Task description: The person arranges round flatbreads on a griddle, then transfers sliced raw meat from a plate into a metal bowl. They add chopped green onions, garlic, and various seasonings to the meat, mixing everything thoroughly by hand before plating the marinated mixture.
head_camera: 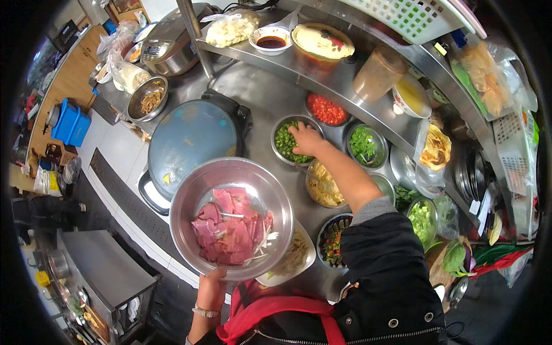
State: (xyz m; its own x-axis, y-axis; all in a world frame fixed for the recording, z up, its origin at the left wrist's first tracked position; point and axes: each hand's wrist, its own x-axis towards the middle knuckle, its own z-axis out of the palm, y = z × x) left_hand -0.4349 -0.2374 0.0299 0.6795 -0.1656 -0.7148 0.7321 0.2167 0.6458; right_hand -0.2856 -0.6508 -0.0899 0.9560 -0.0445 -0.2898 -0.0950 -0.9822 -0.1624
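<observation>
My left hand [212, 280] grips the near rim of a large steel bowl [276, 202], which holds sliced reddish meat [233, 228] and some white shreds. My right hand [305, 139] reaches into a steel bowl of chopped green vegetable [285, 144]; its fingertips touch the pieces, and whether it pinches any is hidden. Around that bowl are chopped red pepper [326, 110], green herbs [362, 142] and a pale yellow minced food [323, 185] in bowls. A white dish [308, 258] with shredded food lies partly under the meat bowl.
A round electric griddle [194, 142] with its lid down stands at the left, near a bowl of brown shreds [151, 102]. A metal shelf [284, 69] above the counter carries a sauce bowl [271, 42] and tubs. Lettuce [420, 222] and a wooden board [440, 267] are at the right.
</observation>
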